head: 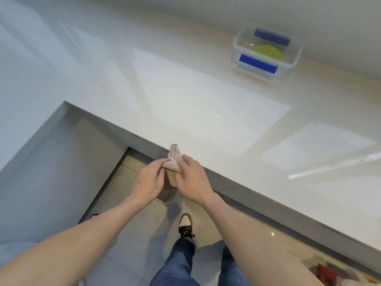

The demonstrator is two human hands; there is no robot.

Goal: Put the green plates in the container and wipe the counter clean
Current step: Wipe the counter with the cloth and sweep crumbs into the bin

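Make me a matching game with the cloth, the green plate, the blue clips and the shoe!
Things:
1. cloth
2. green plate
3. blue clips
4. shoe

Places:
A. on the floor
B. inside the clear container
C. held between the left hand and right hand
D. on the container's sides

Pairs: 1-C, 2-B, 3-D, 4-A

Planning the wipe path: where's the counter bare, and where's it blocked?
Bare: nearly all of the counter, from the front edge by the hands up to the back wall, plus the left leg of the L. Blocked only at the far right, where the clear container with green plates stands. Both hands, left and right, grip the cloth at the edge.
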